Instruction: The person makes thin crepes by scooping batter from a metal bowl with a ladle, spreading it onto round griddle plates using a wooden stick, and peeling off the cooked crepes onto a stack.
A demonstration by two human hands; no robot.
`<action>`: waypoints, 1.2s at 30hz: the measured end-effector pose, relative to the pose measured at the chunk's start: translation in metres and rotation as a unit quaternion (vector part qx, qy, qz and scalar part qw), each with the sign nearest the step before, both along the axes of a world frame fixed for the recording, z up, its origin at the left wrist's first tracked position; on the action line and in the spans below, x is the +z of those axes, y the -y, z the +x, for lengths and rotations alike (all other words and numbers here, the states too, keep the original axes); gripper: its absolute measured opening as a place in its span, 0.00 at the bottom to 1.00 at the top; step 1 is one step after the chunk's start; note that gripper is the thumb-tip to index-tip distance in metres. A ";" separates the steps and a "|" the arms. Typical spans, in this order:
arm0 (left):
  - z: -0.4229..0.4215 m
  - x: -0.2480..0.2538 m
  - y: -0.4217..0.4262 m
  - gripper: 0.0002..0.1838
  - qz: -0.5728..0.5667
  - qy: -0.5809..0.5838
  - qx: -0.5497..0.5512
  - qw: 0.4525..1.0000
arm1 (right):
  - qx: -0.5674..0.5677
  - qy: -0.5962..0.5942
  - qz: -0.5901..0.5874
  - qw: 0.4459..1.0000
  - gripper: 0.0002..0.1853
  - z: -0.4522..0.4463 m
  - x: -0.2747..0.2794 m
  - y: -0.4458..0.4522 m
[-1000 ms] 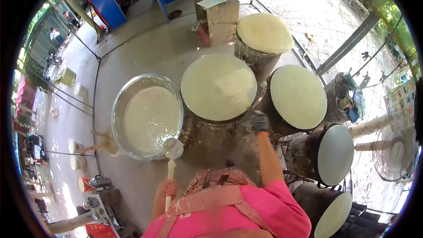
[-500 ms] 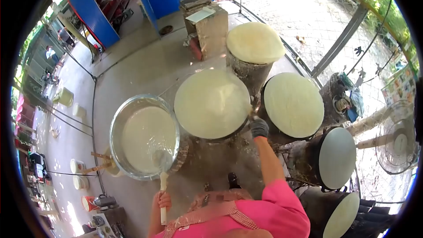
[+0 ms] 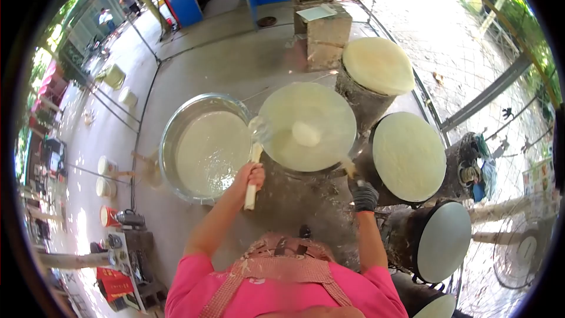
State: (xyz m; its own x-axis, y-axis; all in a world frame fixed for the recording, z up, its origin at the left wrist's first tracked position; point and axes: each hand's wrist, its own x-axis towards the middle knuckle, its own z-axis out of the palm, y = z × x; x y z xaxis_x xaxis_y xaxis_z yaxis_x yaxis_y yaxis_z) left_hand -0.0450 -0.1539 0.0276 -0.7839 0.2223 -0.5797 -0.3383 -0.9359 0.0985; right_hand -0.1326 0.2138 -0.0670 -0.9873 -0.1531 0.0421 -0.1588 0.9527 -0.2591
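My bare left hand (image 3: 252, 178) is closed around the pale handle of a ladle (image 3: 259, 132). The ladle's bowl is between a wide metal basin (image 3: 170, 182) of white batter (image 3: 212, 153) and a round griddle (image 3: 276, 100). A thick pool of batter (image 3: 306, 134) lies in the middle of that griddle. In a dark glove, my right hand (image 3: 364, 195) grips a short tool with a tan, flared end (image 3: 348, 168), blurred by motion. This tool is at the griddle's lower right edge; whether it touches the rim I cannot tell.
To my right stand more round griddles, one with a pale sheet (image 3: 409, 156) and one greyish (image 3: 444, 241). Behind is a drum topped by a stack of pale rounds (image 3: 378, 65). A fan (image 3: 524, 253) stands far right, a box (image 3: 326, 35) at the back.
My left hand has lifted the ladle from the basin and moved it right, to the griddle. Batter now pools on the griddle. My right hand has drawn back slightly with its tool.
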 end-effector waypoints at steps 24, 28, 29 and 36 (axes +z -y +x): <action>0.172 -0.016 0.116 0.17 0.368 -0.095 0.090 0.921 | 0.150 0.128 -0.328 0.924 0.07 0.070 0.009 0.198; 0.187 -0.086 0.215 0.09 0.128 -0.007 0.045 0.991 | 0.184 0.157 -0.209 0.948 0.14 0.040 0.013 0.262; 0.184 -0.099 0.238 0.08 0.017 0.059 0.038 0.997 | 0.228 0.102 -0.019 0.968 0.15 0.031 0.012 0.277; 0.152 -0.157 0.324 0.05 -0.066 0.169 -0.064 0.981 | 0.437 0.037 0.151 0.886 0.13 0.066 0.098 0.411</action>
